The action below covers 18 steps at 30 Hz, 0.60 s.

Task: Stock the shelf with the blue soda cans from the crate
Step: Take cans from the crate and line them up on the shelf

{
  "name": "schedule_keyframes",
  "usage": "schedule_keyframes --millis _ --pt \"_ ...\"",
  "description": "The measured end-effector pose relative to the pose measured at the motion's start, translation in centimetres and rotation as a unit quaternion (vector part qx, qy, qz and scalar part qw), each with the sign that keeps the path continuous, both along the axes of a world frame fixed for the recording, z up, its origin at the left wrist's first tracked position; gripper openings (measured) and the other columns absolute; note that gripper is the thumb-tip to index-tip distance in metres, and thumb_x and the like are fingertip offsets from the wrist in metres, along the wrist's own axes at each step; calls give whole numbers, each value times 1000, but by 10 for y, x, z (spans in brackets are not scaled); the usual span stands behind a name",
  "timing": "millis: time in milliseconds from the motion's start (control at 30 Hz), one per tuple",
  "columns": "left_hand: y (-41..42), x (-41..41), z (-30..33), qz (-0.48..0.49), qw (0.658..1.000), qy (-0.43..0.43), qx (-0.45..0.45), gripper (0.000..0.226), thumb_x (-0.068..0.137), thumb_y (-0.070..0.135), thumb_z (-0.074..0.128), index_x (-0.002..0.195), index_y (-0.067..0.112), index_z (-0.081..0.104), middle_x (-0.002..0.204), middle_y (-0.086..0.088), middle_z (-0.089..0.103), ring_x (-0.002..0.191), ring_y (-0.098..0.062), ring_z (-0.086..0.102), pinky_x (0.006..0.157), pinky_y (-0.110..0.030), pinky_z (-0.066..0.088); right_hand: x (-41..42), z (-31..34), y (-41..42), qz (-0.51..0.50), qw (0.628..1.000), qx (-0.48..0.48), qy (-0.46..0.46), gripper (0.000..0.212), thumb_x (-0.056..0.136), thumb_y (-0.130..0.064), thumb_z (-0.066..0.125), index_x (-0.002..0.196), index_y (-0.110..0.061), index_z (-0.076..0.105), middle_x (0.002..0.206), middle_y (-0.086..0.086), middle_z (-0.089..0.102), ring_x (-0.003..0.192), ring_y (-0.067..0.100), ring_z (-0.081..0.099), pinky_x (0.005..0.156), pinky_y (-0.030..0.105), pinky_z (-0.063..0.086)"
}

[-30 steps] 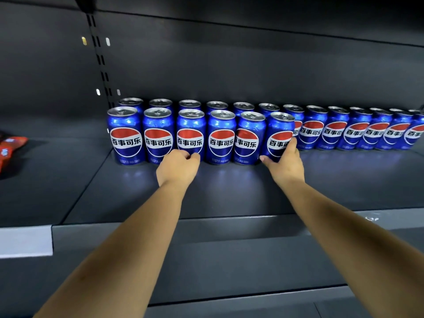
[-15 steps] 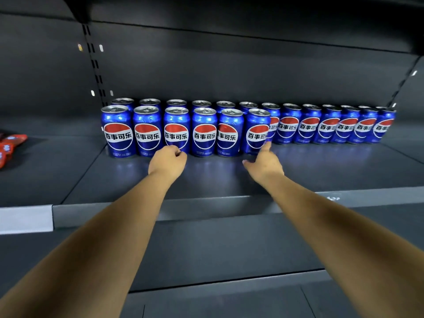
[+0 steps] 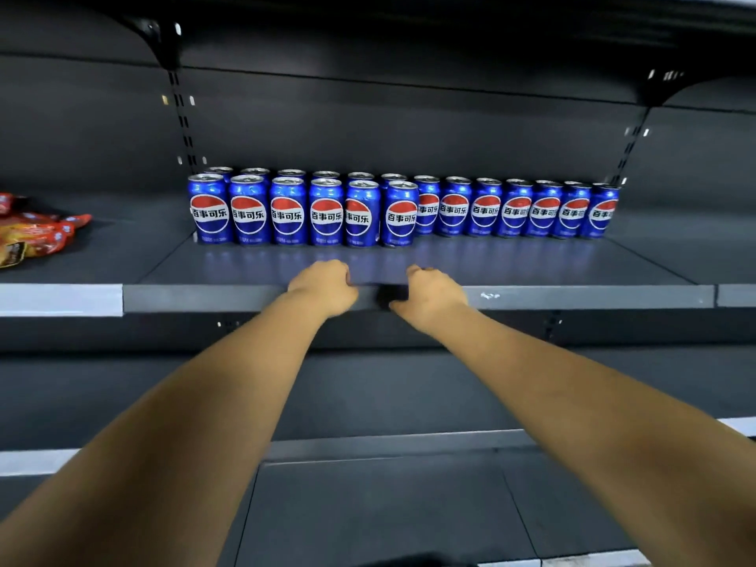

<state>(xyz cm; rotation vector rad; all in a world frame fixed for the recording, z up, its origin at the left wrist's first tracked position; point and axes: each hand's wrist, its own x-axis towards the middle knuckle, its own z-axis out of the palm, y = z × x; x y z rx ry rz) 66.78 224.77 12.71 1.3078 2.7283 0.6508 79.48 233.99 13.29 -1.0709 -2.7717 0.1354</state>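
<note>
Several blue soda cans (image 3: 326, 210) with red, white and blue logos stand on the dark grey shelf (image 3: 532, 263). A back row runs the full width, and a shorter front row fills the left half, ending at one can (image 3: 401, 218). My left hand (image 3: 323, 286) and my right hand (image 3: 435, 294) are over the shelf's front edge, well short of the cans. Both have loosely curled fingers and hold nothing. The crate is out of view.
Orange and red snack packets (image 3: 32, 235) lie on the neighbouring shelf section at the left. An upper shelf on black brackets (image 3: 163, 38) overhangs the cans. A lower shelf (image 3: 368, 497) lies below my forearms. Bare shelf surface lies in front of the right-hand cans.
Both hands have drawn back from the front row of cans to the shelf's front edge. The view has pulled away, showing more of the shelving.
</note>
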Motion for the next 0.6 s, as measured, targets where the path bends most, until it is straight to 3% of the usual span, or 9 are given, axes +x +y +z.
schedule_keyframes --millis 267,433,600 --pt "-25 73 -31 20 998 20 -54 27 92 22 49 115 9 56 116 -10 59 106 -29 55 78 -32 43 60 -32 -30 38 997 14 -61 45 92 -34 56 126 -6 45 127 12 52 120 30 46 91 36 40" --pt "-44 98 -69 -13 993 -28 -112 32 95 25 48 122 10 54 122 -10 57 108 -28 55 85 -35 47 87 -74 -42 54 990 8 -133 44 95 -34 51 129 -7 44 129 11 50 121 30 45 94 37 39" --pt "-64 101 -99 -61 982 -122 -131 26 96 23 48 118 11 57 122 -7 54 108 -23 52 87 -30 42 94 -99 -55 53 979 0 -197 42 95 -29 49 132 -9 42 131 10 49 122 29 44 97 37 37"
